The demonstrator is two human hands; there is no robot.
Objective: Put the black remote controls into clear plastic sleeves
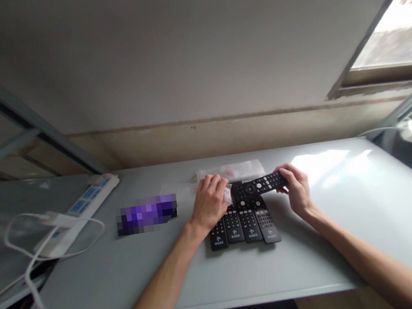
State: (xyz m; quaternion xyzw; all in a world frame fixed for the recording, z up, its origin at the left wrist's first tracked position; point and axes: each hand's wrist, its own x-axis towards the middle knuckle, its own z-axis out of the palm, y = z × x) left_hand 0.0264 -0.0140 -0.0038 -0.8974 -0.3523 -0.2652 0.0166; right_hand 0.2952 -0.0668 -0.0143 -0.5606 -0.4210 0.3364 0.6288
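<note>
My right hand [295,187] grips a black remote control [259,185] by its right end and holds it sideways just above the grey table [354,225]. My left hand [210,202] is closed on a small white cloth or wipe [228,194] pressed against the remote's left end. Below the held remote, several black remotes [243,226] lie side by side in a row, buttons up. My left hand partly covers the leftmost one.
Clear plastic bags [231,171] lie behind the hands. A blurred purple object [147,214] sits to the left. A white power strip [83,205] with white cables [29,261] lies at far left. Metal frame bars rise at both sides.
</note>
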